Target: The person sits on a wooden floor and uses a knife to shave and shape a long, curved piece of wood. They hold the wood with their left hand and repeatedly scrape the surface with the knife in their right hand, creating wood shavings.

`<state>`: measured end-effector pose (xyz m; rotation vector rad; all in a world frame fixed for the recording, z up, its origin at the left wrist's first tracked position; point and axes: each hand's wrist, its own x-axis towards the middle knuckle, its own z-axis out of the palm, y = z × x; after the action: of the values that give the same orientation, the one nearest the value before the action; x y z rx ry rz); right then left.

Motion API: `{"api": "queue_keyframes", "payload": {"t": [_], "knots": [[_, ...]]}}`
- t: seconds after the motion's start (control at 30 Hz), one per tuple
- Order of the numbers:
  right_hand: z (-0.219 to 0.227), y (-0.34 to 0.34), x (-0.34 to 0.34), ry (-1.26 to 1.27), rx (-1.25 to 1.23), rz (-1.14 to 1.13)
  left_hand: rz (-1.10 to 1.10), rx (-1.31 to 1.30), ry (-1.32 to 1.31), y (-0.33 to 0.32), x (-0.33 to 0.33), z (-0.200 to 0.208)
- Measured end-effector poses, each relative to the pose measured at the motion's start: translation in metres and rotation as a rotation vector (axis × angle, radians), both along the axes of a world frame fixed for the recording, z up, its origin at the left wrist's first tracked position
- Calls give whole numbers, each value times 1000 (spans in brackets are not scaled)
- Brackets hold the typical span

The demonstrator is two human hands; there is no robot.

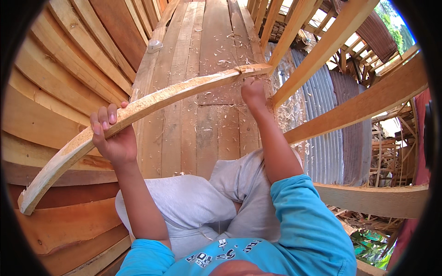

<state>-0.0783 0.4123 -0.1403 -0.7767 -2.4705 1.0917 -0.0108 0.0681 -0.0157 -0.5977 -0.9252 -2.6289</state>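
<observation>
A long, narrow piece of wood (175,94) runs across in front of me, its upper face pale and rough. It looks curved in this wide view, from low on the left to the post at the upper right. My left hand (115,138) grips it left of the middle, fingers over the top face. My right hand (254,92) is closed in a fist just below its right end. A small dark shape (239,70) shows at the wood above that fist; I cannot make out whether it is part of a tool. My legs in grey trousers (189,202) are folded below.
Wood shavings (225,61) lie scattered over the plank floor (184,156). A small clear container (154,46) stands by the left plank wall (69,101). Upright timbers (317,60) line the right side, with corrugated metal sheets (324,133) beyond them.
</observation>
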Motion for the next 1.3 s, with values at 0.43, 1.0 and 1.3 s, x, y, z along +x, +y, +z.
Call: {"api": "queue_keyframes", "payload": {"t": [0.43,1.0,1.3], "knots": [[-24,3,-12,76,115,-132,-19,-12,4,2,-1,-2],[37,-46,19,-50,79,115,3,-2,-17,-7,3,-4],[-16,16,-14,-50,170,-170,-13,-5,-35,2,2,0]]}}
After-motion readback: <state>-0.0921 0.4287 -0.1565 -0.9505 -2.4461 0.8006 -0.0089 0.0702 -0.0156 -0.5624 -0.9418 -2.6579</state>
